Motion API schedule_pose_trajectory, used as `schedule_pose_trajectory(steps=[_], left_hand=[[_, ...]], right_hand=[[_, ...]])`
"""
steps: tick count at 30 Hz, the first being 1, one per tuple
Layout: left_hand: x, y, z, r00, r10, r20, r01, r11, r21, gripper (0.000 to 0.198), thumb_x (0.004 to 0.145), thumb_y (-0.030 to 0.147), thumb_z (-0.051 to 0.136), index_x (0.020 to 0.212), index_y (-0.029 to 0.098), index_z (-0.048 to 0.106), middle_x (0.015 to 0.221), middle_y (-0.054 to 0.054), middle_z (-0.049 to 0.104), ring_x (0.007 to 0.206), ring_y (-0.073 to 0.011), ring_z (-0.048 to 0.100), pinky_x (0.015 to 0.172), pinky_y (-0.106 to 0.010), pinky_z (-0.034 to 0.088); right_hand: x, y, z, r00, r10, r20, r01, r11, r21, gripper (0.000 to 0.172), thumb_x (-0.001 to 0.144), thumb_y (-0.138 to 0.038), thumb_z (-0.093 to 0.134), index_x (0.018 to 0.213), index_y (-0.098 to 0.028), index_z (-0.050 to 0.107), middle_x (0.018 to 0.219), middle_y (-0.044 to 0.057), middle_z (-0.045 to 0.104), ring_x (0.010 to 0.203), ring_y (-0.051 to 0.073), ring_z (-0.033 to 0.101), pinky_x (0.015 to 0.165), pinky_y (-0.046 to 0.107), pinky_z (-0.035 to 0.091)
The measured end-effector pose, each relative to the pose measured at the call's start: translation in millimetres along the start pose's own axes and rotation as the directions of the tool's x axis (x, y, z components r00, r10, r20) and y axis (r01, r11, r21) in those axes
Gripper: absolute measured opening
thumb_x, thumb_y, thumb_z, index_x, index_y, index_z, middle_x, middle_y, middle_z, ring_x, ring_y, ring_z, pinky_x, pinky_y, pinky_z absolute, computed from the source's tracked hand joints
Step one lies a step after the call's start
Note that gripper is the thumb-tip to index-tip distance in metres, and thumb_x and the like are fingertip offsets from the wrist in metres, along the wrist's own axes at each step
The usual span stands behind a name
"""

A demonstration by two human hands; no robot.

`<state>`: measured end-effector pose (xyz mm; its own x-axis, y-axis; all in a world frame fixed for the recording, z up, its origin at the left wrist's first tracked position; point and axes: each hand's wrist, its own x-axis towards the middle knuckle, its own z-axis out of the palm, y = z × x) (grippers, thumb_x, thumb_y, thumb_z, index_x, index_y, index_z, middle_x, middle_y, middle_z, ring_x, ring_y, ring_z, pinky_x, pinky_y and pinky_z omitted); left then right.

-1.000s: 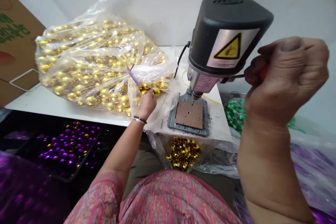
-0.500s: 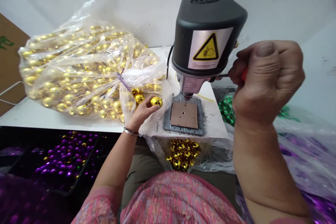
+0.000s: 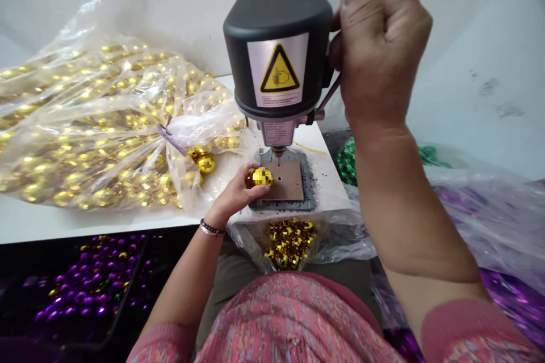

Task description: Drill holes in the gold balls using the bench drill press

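My left hand (image 3: 238,190) pinches a shiny gold faceted ball (image 3: 263,176) between thumb and fingers, over the left part of a brown square plate (image 3: 292,181) on a grey metal base. The plate has a small hole to the right of the ball. Above it points the bit of a black bench drill press (image 3: 276,48) with a yellow warning label. My right hand (image 3: 383,51) is closed round the drill press lever (image 3: 328,95), raised beside the motor housing. The lever's grip end is hidden in the fist.
A big clear bag of gold balls (image 3: 106,125), tied with a purple strip, lies left on the white table (image 3: 332,181). An open bag of gold balls (image 3: 292,241) hangs at the table's front edge. Purple balls (image 3: 93,278) sit lower left; green ones (image 3: 347,161) lie right.
My left hand has brought the gold ball right, from beside the bag to over the plate. My right hand has swung the lever upward. The whole view has shifted.
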<state>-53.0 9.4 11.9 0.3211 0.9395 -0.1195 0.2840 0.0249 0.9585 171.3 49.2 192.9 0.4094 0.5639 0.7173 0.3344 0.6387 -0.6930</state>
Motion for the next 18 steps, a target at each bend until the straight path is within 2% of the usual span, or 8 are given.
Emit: schedule_pose_trajectory(steps=[4, 8, 12, 16, 18], left_hand=[[4.8, -5.7, 4.4, 0.998, -0.016, -0.066, 0.026, 0.986, 0.163, 0.064, 0.070, 0.034, 0.080, 0.126, 0.019, 0.051, 0.096, -0.001, 0.065, 0.084, -0.0158, 0.062, 0.077, -0.030, 0.052], [9.0, -9.7, 5.6, 0.999, -0.013, -0.048, 0.021, 0.983, 0.180, 0.068, 0.069, 0.038, 0.083, 0.125, 0.019, 0.050, 0.102, -0.004, 0.068, 0.091, -0.0192, 0.065, 0.082, -0.033, 0.054], [12.9, -11.4, 8.3, 1.000, 0.011, -0.020, -0.007, 0.985, 0.174, 0.068, 0.071, 0.042, 0.082, 0.127, 0.017, 0.052, 0.109, -0.008, 0.069, 0.098, -0.0217, 0.066, 0.086, -0.036, 0.054], [15.6, -6.7, 13.7, 0.999, 0.036, -0.028, -0.028, 0.965, 0.259, 0.064, 0.073, 0.042, 0.081, 0.128, 0.018, 0.057, 0.111, -0.007, 0.071, 0.100, -0.0223, 0.067, 0.090, -0.035, 0.053], [17.0, -0.9, 17.5, 0.999, 0.036, -0.034, -0.023, 0.951, 0.310, 0.063, 0.074, 0.040, 0.080, 0.129, 0.018, 0.059, 0.109, -0.006, 0.072, 0.098, -0.0220, 0.068, 0.090, -0.035, 0.053]], right_hand=[[13.1, 6.3, 6.2, 0.999, 0.041, -0.006, -0.042, 0.996, -0.077, 0.037, 0.097, -0.023, 0.051, 0.062, -0.022, 0.038, 0.055, -0.007, 0.041, 0.063, 0.003, 0.051, 0.068, 0.016, 0.045], [13.5, 7.9, 7.5, 0.999, 0.043, -0.019, -0.045, 0.994, -0.095, 0.038, 0.098, -0.022, 0.047, 0.062, -0.024, 0.036, 0.055, -0.007, 0.041, 0.066, 0.003, 0.054, 0.070, 0.014, 0.046], [9.7, 3.2, 5.9, 0.996, 0.092, -0.006, -0.092, 0.995, -0.027, 0.033, 0.098, -0.019, 0.042, 0.065, -0.022, 0.040, 0.059, -0.008, 0.045, 0.062, -0.001, 0.049, 0.069, 0.011, 0.043], [8.0, -2.3, 5.4, 0.988, 0.156, 0.000, -0.156, 0.987, 0.022, 0.028, 0.096, -0.021, 0.043, 0.067, -0.019, 0.043, 0.058, -0.010, 0.043, 0.056, -0.003, 0.042, 0.064, 0.009, 0.038], [8.5, -3.7, 6.2, 0.985, 0.171, -0.013, -0.171, 0.985, 0.013, 0.030, 0.096, -0.022, 0.044, 0.067, -0.019, 0.042, 0.059, -0.010, 0.043, 0.056, -0.003, 0.042, 0.064, 0.009, 0.040]])
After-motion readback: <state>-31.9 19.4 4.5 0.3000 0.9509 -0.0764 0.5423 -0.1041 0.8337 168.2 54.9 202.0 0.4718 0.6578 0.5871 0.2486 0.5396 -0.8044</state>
